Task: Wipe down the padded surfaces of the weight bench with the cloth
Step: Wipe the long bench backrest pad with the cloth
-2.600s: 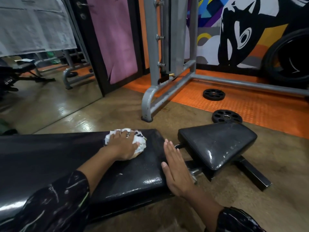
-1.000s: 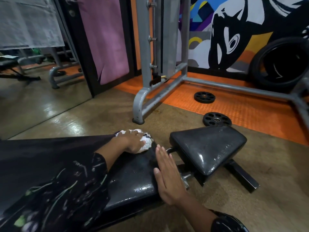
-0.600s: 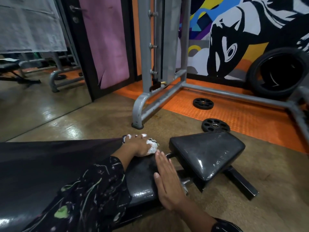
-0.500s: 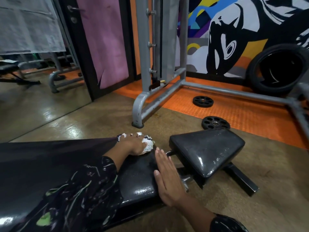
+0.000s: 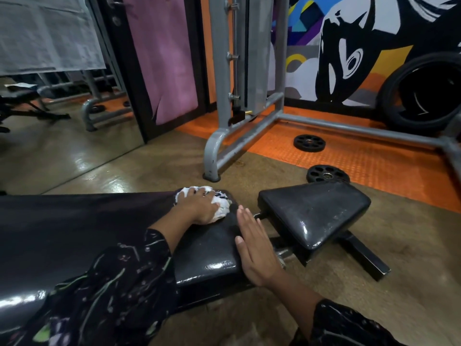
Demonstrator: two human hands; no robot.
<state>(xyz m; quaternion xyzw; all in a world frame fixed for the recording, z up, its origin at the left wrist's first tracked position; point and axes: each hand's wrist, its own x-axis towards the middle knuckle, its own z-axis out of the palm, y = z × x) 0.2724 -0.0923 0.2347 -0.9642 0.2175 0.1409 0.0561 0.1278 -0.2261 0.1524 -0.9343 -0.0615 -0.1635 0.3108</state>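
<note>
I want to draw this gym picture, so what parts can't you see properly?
1. Cloth: head view, mostly covered by the left hand gripping it.
2. Long pad: its left end is cut off by the picture edge, and the left sleeve hides its near part.
3. Bench frame: between the pads, the right hand covers the joint.
4. Tyre: cut off by the right edge.

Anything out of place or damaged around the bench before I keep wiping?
Two weight plates lie loose on the floor: one just behind the seat pad, another on the orange mat. The pink door panel has a tear near its lower edge.
</note>
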